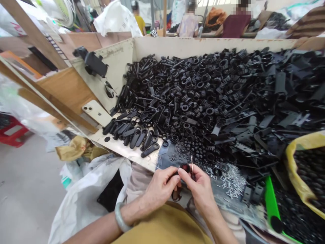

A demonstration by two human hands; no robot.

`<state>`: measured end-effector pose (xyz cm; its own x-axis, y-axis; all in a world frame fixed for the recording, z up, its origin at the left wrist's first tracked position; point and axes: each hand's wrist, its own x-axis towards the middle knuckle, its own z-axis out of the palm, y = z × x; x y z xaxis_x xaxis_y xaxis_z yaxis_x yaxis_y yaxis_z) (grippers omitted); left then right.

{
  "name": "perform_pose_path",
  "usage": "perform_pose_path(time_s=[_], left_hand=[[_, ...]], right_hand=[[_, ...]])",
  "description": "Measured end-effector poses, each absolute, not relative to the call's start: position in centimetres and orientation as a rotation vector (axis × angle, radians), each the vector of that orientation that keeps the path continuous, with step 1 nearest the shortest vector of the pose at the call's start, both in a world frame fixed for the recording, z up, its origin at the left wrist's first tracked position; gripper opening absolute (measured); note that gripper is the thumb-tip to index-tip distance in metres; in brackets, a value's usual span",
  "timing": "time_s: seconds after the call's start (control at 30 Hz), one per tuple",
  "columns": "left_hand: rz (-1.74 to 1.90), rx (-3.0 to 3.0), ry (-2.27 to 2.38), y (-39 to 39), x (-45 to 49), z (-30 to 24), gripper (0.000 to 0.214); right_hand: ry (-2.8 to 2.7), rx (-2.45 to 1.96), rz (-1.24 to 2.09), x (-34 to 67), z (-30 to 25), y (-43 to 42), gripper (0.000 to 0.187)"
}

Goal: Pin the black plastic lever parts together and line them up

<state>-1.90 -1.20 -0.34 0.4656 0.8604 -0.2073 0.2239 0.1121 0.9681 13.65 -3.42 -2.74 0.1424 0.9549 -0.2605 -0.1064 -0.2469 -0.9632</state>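
My left hand (161,188) and my right hand (200,188) meet at the near edge of the bench, fingers pinched together. Between them sits a small black plastic part with a ring end (185,167). My right hand also pinches a thin metal pin (192,163) that points upward. A pale bangle (120,218) circles my left wrist. Just beyond the hands lies a scatter of small metal pins (230,181). Behind that spreads a big heap of black plastic rings and flat arms (203,98).
A cream phone (96,112) leans at the bench's left wall (114,61). A yellow bag of black parts (304,169) stands at right, a green tray (271,203) beside it. White sacks (83,200) hang at lower left. Other people sit beyond the back wall.
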Motion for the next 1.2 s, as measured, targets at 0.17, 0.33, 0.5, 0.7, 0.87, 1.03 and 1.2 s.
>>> perform_pose_path(time_s=[0.17,0.33,0.5,0.7,0.87,1.03,1.2], left_hand=[[0.571,1.271,0.928,-0.8,-3.0,0.0,0.027],[0.547,1.277,0.873,-0.5,-3.4,0.4,0.024],[0.494,1.333,0.902,-0.6,-3.3,0.9,0.015],[0.492,1.616,0.883,-0.1,-3.5,1.8,0.02],[0.521,1.688,0.848,-0.3,-3.5,2.0,0.029],[0.554,1.82,0.954,-0.8,-3.4,0.8,0.032],[0.529,1.734,0.906,-0.6,-3.2,0.2,0.025]], right_hand=[[-0.887,-1.219,1.552,14.0,-1.2,-3.1,0.035],[-0.931,-1.273,1.523,14.4,-0.6,-3.2,0.036],[-1.027,-1.281,1.394,14.5,0.0,-3.4,0.023],[-1.119,-1.349,1.31,14.6,1.1,-4.0,0.019],[-1.169,-1.437,1.276,14.5,1.1,-4.7,0.024],[-1.282,-1.537,1.107,14.2,0.8,-5.0,0.022],[-1.292,-1.592,1.037,14.0,0.5,-5.0,0.018]])
